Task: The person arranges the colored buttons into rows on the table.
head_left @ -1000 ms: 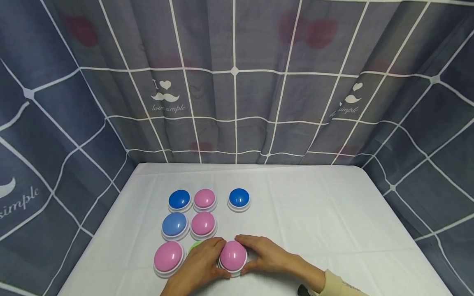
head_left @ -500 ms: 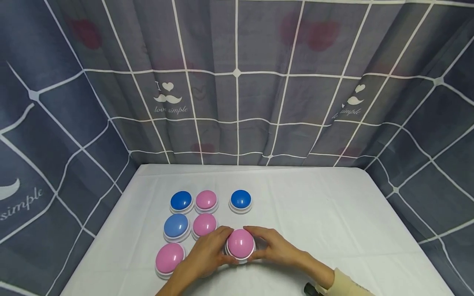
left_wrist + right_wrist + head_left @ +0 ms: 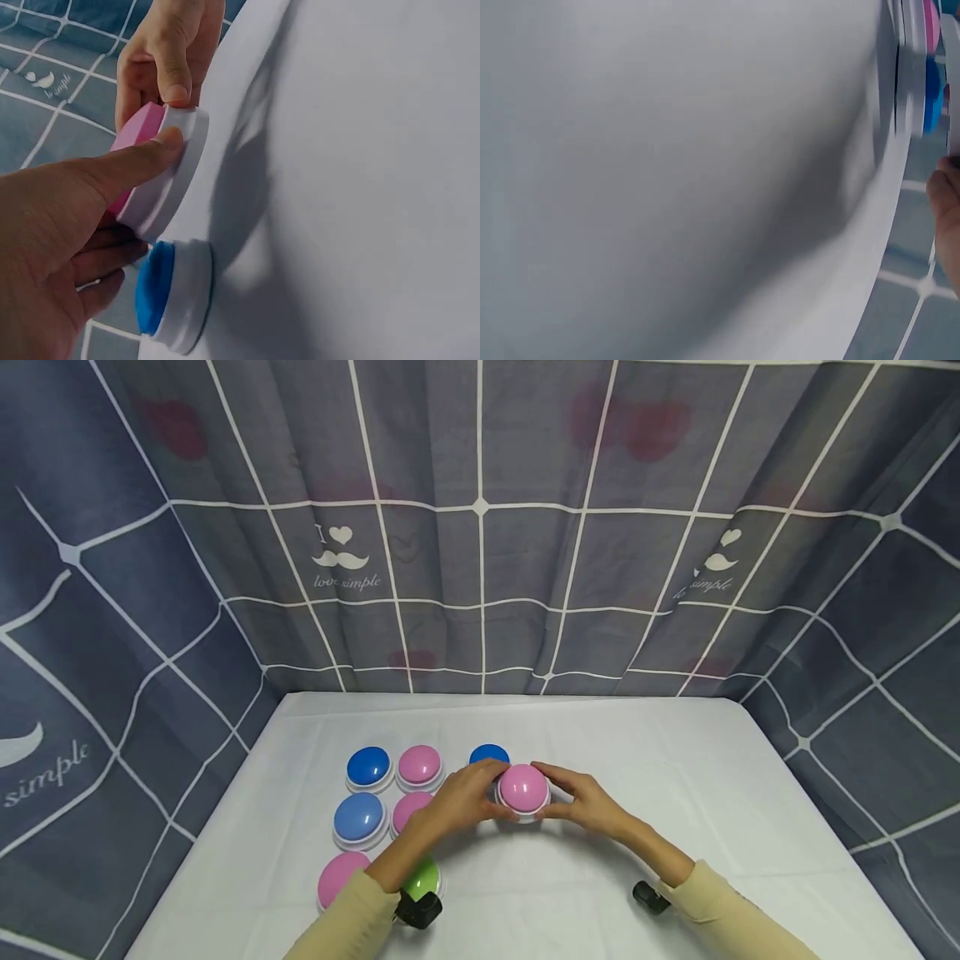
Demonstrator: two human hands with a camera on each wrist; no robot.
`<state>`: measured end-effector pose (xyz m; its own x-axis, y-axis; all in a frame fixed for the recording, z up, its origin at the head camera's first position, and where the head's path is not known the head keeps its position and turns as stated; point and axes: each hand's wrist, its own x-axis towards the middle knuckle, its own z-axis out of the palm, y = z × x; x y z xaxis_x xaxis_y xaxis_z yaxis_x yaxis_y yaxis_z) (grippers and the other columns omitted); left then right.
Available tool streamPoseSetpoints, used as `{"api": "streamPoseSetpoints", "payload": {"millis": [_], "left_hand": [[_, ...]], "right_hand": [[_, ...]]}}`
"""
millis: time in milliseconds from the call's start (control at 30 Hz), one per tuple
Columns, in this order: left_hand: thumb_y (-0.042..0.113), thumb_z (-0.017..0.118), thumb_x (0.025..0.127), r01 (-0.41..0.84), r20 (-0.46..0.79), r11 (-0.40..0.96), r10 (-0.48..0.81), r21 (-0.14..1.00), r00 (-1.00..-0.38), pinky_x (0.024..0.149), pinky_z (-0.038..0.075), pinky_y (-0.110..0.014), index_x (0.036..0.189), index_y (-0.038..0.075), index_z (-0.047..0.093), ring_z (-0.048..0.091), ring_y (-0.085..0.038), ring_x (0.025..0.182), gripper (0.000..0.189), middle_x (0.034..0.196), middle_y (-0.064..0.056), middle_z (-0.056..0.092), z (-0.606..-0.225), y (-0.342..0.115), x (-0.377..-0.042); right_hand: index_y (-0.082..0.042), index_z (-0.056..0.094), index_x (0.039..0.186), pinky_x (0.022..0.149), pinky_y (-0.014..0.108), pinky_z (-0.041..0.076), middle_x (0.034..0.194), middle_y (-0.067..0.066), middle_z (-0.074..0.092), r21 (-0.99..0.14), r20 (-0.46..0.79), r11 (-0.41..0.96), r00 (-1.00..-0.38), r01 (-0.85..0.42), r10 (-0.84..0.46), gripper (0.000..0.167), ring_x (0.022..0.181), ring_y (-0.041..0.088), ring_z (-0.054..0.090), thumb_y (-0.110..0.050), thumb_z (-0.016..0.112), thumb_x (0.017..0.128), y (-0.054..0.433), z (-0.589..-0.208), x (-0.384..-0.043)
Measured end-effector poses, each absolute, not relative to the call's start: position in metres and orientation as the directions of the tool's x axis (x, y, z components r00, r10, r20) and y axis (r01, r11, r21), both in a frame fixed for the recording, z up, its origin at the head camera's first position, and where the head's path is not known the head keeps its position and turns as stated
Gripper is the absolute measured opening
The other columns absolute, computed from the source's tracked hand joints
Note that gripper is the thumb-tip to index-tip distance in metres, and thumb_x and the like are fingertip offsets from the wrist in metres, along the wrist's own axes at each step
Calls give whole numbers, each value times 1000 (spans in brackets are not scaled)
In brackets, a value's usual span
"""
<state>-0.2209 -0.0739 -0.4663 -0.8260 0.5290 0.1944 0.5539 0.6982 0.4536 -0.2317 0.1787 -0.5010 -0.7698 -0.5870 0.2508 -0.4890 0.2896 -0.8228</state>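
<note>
A round push button point(image 3: 523, 787) with a pink dome and white base sits between my two hands. My left hand point(image 3: 463, 795) grips its left side, with the thumb on the white base. From the other side my right hand point(image 3: 588, 803) holds it, fingers at the far edge and thumb at the near one. In the left wrist view the pink button point(image 3: 169, 169) is raised off the white table, its shadow falling below. A blue button point(image 3: 489, 752) stands just behind, partly covered by my left hand. The right wrist view catches only part of my right hand point(image 3: 946, 217).
On the left of the white table point(image 3: 675, 777) stand a dark blue button point(image 3: 368, 766), a lighter blue button point(image 3: 358, 817), several pink buttons point(image 3: 420, 764) and a green button point(image 3: 423, 878), partly behind my left sleeve. A checked curtain point(image 3: 525, 560) encloses the table's back and sides.
Both hands have carried the pink button from the near row up and to the right, toward the lone blue button. The green button, hidden half a second ago, shows again.
</note>
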Motion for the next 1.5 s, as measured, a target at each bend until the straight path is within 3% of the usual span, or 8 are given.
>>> {"api": "streamPoseSetpoints", "payload": {"millis": [233,533,733,1167,1500], "left_hand": [[39,88,73,557,177,691,543,460,-821,91,51,-41,127,10,63,60,-19,114,66,125,-3,64,-466,-53,-263],[42,88,73,535,118,723,544,437,-831,96,49,-40,130,6,62,59,-21,119,72,129,-6,63,-470,-40,-297],[43,88,72,535,65,741,560,405,-826,97,49,-37,128,6,63,59,-20,118,71,127,-5,64,-474,-36,-303],[46,89,69,559,25,734,597,385,-802,86,51,-31,117,8,67,62,-13,99,65,107,1,68,-474,-37,-304],[45,89,69,563,24,738,599,373,-800,82,51,-31,113,10,68,61,-13,95,61,103,2,67,-480,-34,-303]], "right_hand": [[12,48,139,107,54,35,141,27,49,-830,236,322,-811,-455,-536,67,133,45,42,2,79,80,190,-476,-250],[14,48,137,107,55,34,139,30,49,-841,247,311,-825,-443,-508,62,132,46,42,3,76,83,197,-471,-268],[14,49,136,109,53,33,139,29,50,-841,218,336,-834,-424,-507,61,133,45,42,2,76,83,197,-478,-271],[15,50,135,108,54,34,137,30,52,-822,185,375,-823,-429,-537,61,131,46,43,3,77,82,199,-498,-281],[9,51,138,109,48,35,139,24,53,-792,163,424,-821,-440,-547,65,133,40,45,-7,80,82,207,-513,-288]]}}
